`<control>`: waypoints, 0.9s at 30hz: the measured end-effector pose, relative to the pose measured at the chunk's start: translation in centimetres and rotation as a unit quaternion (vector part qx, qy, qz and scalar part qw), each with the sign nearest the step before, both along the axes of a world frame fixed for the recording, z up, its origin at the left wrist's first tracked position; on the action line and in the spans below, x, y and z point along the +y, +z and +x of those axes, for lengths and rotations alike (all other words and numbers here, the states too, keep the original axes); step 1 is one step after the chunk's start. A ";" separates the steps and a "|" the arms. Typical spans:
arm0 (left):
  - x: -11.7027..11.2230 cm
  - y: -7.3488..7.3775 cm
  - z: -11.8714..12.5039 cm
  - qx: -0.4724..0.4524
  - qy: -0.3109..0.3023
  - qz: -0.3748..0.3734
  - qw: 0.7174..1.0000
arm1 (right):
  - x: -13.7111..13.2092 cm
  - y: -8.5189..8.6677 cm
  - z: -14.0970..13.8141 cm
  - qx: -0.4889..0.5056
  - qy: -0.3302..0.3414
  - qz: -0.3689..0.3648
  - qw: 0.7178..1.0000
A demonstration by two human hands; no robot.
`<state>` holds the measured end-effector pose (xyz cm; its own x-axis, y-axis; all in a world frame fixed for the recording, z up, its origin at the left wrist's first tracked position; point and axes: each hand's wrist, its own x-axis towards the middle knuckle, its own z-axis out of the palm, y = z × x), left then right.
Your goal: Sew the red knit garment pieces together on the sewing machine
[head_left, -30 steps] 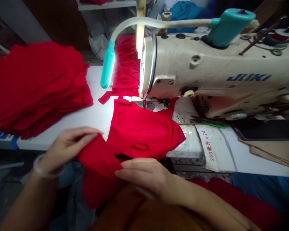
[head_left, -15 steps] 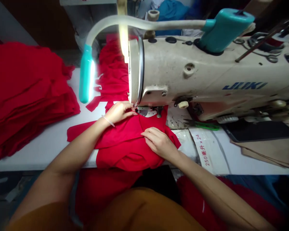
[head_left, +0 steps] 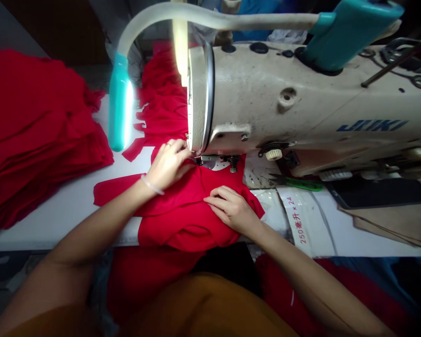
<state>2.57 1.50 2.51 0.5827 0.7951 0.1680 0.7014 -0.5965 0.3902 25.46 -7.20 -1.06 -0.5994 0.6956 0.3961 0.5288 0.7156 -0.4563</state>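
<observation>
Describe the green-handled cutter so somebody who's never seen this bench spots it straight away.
Find the big cream sewing machine with blue JUKI lettering. Below its body, between the red cloth under the person's right hand and the dark flat slab, lies the green-handled cutter, dark blades pointing left. Its bright green handle sets it apart from its red and black neighbours.

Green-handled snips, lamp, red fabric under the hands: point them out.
Green-handled snips (head_left: 304,184), head view: on the green handle.
Lamp (head_left: 117,105), head view: on its teal casing.
Red fabric (head_left: 182,227), head view: on its creased near part.
</observation>
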 end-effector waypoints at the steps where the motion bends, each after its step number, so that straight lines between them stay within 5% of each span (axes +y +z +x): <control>1: -1.6 -0.1 0.1 -0.022 -0.007 0.006 1.000 | 0.0 0.0 0.1 0.005 0.004 -0.002 1.000; 5: -6.7 -1.4 -0.5 -0.055 -0.137 -0.042 0.988 | 0.1 0.1 0.5 0.021 0.014 -0.036 0.999; 8: -7.4 -2.1 -1.5 -0.022 -0.142 -0.059 0.988 | 0.1 0.3 0.8 0.038 0.014 -0.067 0.997; 13: -6.1 -1.4 -2.3 0.021 -0.137 -0.085 0.987 | 0.0 0.3 1.0 0.027 -0.004 -0.087 0.996; 18: -4.8 -1.3 -2.3 0.062 -0.140 -0.089 0.984 | 0.7 0.6 0.8 -0.133 -0.072 -0.095 0.984; 22: -2.7 -1.8 -2.5 0.081 -0.143 -0.073 0.984 | 3.2 0.8 0.2 -0.244 -0.085 -0.131 0.957; 27: -0.2 -2.0 -2.8 0.076 -0.140 -0.052 0.986 | 7.1 0.2 -0.2 -0.216 -0.085 -0.117 0.966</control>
